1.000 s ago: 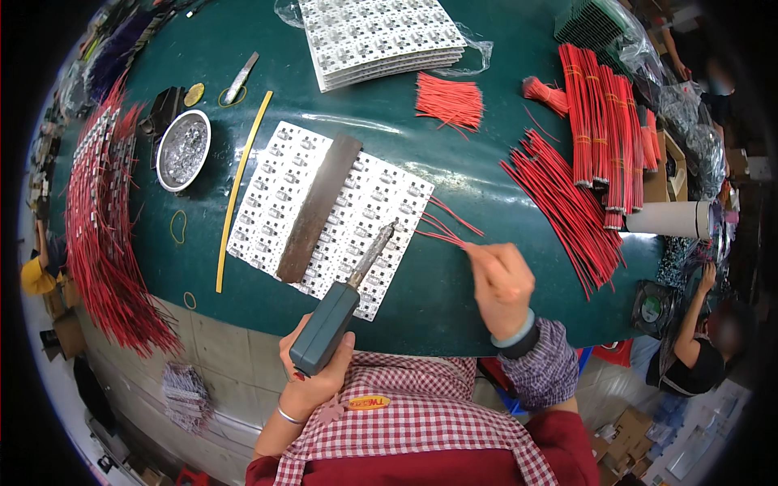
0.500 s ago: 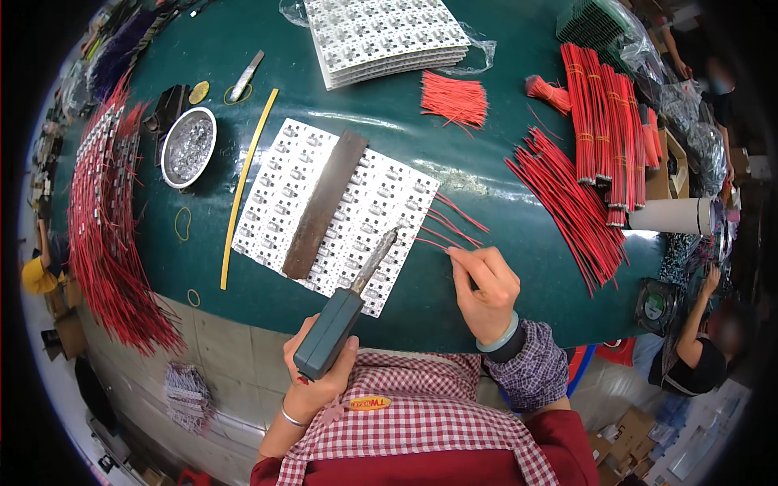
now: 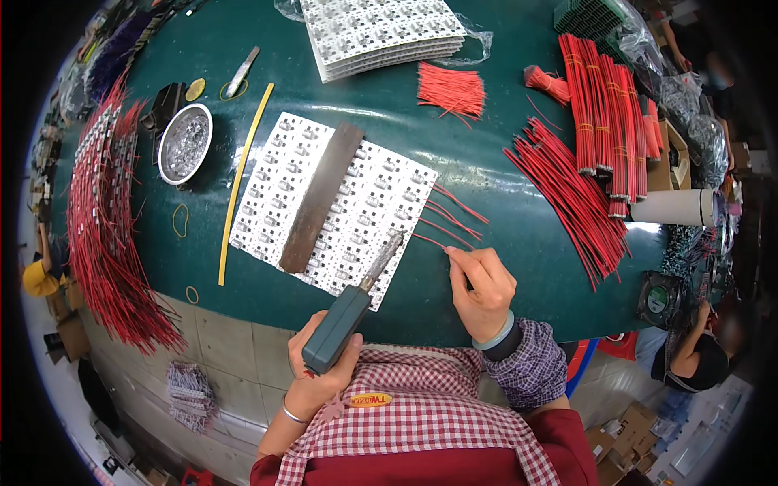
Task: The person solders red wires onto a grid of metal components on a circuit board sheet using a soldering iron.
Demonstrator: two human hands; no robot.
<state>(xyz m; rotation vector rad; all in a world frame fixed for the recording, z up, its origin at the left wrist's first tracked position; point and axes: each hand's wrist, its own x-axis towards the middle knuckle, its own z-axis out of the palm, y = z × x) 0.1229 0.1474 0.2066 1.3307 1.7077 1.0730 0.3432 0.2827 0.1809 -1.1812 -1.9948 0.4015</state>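
Note:
My left hand (image 3: 314, 390) is wrapped round the dark green handle of a soldering iron (image 3: 336, 330). The iron's metal tip rests over the right part of a white sheet of small circuit boards (image 3: 263, 212), near its right edge. Between thumb and forefinger, my right hand (image 3: 486, 293) pinches a thin red wire (image 3: 428, 240), whose far end reaches the iron's tip. Several other red wires (image 3: 458, 209) stick out from the same edge, farther away. Across the sheet lies a flat dark brown bar (image 3: 322, 198).
Stacked white board sheets (image 3: 389, 36) stand at the back. Red wire bundles (image 3: 600, 113) and loose red wires (image 3: 571, 206) lie right. A white bowl of silvery bits (image 3: 185, 146), a yellow strip (image 3: 245, 182) and wired boards (image 3: 105, 211) are left. Other people work at far right.
The iron's tip has shifted slightly right and nearer to me across the sheet. My right hand has brought the red wire's end left to the tip. The whole view has shifted slightly.

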